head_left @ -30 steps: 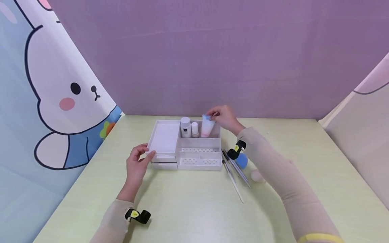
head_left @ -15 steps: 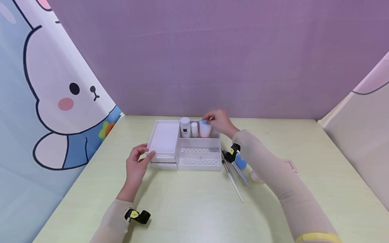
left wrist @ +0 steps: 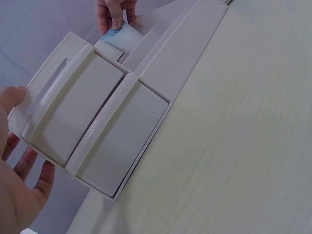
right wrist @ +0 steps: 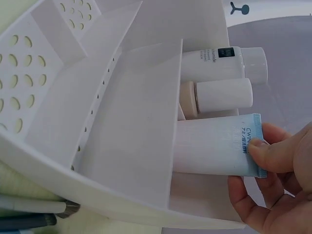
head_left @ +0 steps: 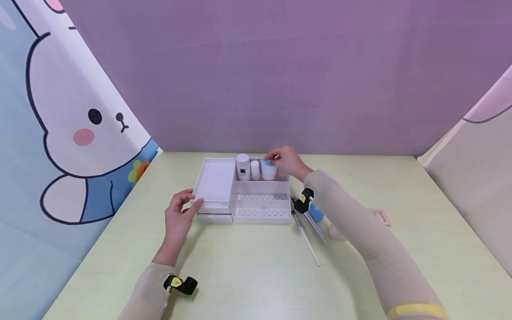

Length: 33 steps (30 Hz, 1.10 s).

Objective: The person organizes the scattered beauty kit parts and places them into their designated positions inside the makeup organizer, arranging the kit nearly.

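Head view: near, left hand's (head_left: 178, 218) thumb and fingers grip organizer's (head_left: 262, 189) front corner; steady hold helps. Farther, tube (head_left: 269, 172) in right back compartment, crimped top pinched by right hand's (head_left: 290, 162) fingers; best lowered upright, then released gently.

Beige sleeves (head_left: 374, 240) at four and seven o'clock bear black wrist cameras (head_left: 188, 286), yellow-labelled; a yellow band (head_left: 418, 310) marks the right.
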Tool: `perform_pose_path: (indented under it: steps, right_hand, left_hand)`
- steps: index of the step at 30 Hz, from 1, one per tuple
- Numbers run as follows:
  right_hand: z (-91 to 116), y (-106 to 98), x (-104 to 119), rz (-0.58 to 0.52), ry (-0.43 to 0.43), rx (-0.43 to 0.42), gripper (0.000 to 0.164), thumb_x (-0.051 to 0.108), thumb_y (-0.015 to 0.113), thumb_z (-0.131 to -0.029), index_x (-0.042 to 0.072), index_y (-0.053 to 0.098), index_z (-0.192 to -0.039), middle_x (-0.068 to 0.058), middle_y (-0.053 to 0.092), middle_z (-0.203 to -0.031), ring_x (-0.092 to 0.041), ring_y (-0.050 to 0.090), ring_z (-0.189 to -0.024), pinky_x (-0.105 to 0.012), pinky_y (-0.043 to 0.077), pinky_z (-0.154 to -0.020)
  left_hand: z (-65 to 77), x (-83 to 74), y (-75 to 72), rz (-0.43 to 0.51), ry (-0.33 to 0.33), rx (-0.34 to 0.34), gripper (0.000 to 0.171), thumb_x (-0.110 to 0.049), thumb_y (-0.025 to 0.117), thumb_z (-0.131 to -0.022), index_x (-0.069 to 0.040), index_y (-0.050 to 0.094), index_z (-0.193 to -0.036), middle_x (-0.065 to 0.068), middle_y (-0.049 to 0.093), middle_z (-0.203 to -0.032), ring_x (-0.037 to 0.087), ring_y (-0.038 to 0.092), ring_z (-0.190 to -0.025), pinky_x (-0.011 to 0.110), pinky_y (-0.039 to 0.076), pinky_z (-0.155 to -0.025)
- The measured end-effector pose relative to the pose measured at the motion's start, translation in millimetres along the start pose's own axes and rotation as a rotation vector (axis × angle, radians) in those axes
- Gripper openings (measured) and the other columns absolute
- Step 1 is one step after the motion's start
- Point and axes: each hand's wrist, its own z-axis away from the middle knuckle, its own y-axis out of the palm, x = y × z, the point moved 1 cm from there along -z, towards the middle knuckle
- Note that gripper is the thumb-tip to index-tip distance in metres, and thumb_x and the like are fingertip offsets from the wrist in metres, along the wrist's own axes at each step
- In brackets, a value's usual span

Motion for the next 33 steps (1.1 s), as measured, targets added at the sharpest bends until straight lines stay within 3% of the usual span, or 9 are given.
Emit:
perform_pose_path:
  steps: [8,17,22,33]
  right_hand:
    - [-4,-5,2,-0.006,0.006,0.039,0.019,-0.009,0.063,-0.088,-0.003,0.075,-0.101,-0.015,0.073,-0.1,-0.03,0.064,-0.093,-0.039,0.052,-0.084]
    - [-3,-7,1,-0.073,0.065,0.085,0.02,-0.007,0.065,-0.089,-0.002,0.073,-0.107,-0.016,0.071,-0.107,-0.028,0.064,-0.099,-0.039,0.05,-0.09]
    - [2,-15,4,-0.137,0.11,0.052,0.023,-0.003,0.064,-0.092,-0.003,0.07,-0.115,-0.02,0.068,-0.114,-0.03,0.061,-0.101,-0.041,0.05,-0.09]
    - [11,-35,3,-0.231,0.069,-0.003,0.028,-0.006,0.067,-0.09,-0.006,0.067,-0.118,-0.026,0.066,-0.112,-0.03,0.062,-0.097,-0.036,0.052,-0.085]
  left_hand:
    - [-2.5,0.2,0.1,0.007,0.028,-0.014,0.023,-0.004,0.072,-0.09,0.006,0.055,-0.101,0.006,0.059,-0.124,0.009,0.056,-0.108,0.017,0.047,-0.078]
    - [-2.3,0.9,-1.5,-0.002,0.001,-0.003,0.019,-0.005,0.071,-0.091,0.002,0.057,-0.102,0.001,0.058,-0.125,0.015,0.056,-0.109,0.017,0.047,-0.077]
    - [-1.6,1.5,-1.7,-0.012,-0.012,0.005,0.019,-0.005,0.071,-0.092,0.003,0.057,-0.103,0.003,0.057,-0.127,0.014,0.054,-0.111,0.017,0.047,-0.078]
    - [0.5,-0.3,-2.0,-0.018,-0.019,0.004,0.021,-0.007,0.072,-0.092,0.003,0.057,-0.103,0.004,0.057,-0.128,0.015,0.054,-0.11,0.017,0.047,-0.077]
